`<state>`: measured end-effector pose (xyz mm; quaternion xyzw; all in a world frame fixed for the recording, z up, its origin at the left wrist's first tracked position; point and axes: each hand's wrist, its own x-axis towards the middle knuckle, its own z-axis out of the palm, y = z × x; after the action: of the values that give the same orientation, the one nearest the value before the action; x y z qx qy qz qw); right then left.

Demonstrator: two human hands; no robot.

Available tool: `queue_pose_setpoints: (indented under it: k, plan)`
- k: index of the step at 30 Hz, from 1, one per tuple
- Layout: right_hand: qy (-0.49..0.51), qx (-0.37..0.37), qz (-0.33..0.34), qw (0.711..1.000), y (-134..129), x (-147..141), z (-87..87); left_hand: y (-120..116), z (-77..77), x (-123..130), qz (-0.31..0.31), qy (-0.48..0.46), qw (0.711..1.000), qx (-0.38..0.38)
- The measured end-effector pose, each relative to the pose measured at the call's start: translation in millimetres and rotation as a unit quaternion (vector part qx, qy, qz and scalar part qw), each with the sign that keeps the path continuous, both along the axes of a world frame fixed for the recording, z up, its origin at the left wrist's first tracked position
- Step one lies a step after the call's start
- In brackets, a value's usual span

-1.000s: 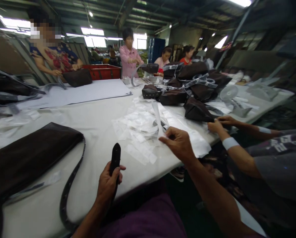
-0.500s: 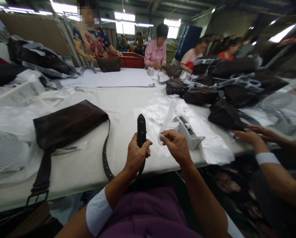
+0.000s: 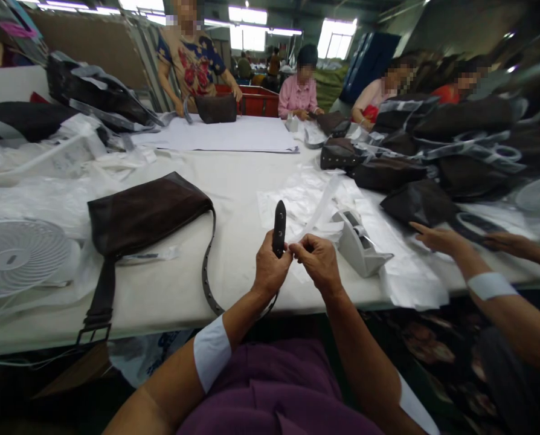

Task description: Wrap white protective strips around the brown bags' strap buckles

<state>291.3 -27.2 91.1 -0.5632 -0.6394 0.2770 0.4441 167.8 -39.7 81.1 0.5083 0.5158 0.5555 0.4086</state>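
1. Both hands have drawn closer since the earlier frame, and the head-worn view has swung left, bringing a round white desk fan (image 3: 19, 254) fully into sight.
2. The left hand (image 3: 267, 266) is clamped around the narrow end of a dark brown studded leather strap (image 3: 279, 228), with its rounded tip standing upright above the fist.
3. The right hand (image 3: 318, 261) sits just beside the left, its fingertips (image 3: 296, 248) pinched together at the strap. Anything held between them is too small to tell.
4. That strap belongs to a dark brown leather shoulder bag (image 3: 147, 211) lying flat on the table to the left of the hands. A metal-buckled length of strap (image 3: 98, 314) hangs over the table edge.
5. Between the bag and the hands, the strap curves across a cream cloth-covered worktable (image 3: 238, 193).
6. To the right of the hands lie a grey tape dispenser (image 3: 358, 248) and scattered white paper slips (image 3: 297, 202).
7. Further right, a co-worker's two hands (image 3: 437, 238) reach towards a heap of dark bags wrapped with pale bands (image 3: 433, 145).
8. Across the table, a person in a pink shirt (image 3: 299, 90) handles a dark bag, and a person in a floral blouse (image 3: 197, 66) stands behind a brown bag (image 3: 215, 109) near a red plastic crate (image 3: 252, 99).
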Motion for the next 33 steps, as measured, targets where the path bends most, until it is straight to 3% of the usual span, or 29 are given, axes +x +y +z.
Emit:
queue_pose_setpoints:
  k: [3,11,14,19,23,27,33]
  plan:
    - [0.010,0.010,0.003,1.000,-4.3,1.1,-5.1,1.4,-6.3,1.0,0.021,-0.039,0.999,-0.006]
    - [-0.020,0.107,-0.076,0.991,-12.2,-20.0,-8.1,-6.7,-10.6,-8.9,0.012,-0.129,0.991,-0.033]
    - [-0.062,0.137,-0.060,0.987,-8.4,-23.5,-7.5,-21.0,-4.3,-29.1,-0.041,-0.095,0.991,-0.082]
    - [-0.101,0.160,-0.048,0.981,0.1,-22.2,-4.8,-67.0,13.7,-66.8,-0.144,0.032,0.978,-0.147]
    - [-0.107,0.146,-0.037,0.983,2.7,-24.9,-2.3,-94.3,18.6,-73.0,-0.197,0.070,0.961,-0.179]
    - [-0.109,0.106,-0.006,0.988,3.9,-27.2,-7.6,-95.7,9.0,-64.2,-0.234,0.060,0.950,-0.198]
    - [-0.163,0.112,0.082,0.977,12.1,-24.0,-23.7,-85.0,-7.2,-60.4,-0.228,0.050,0.946,-0.224]
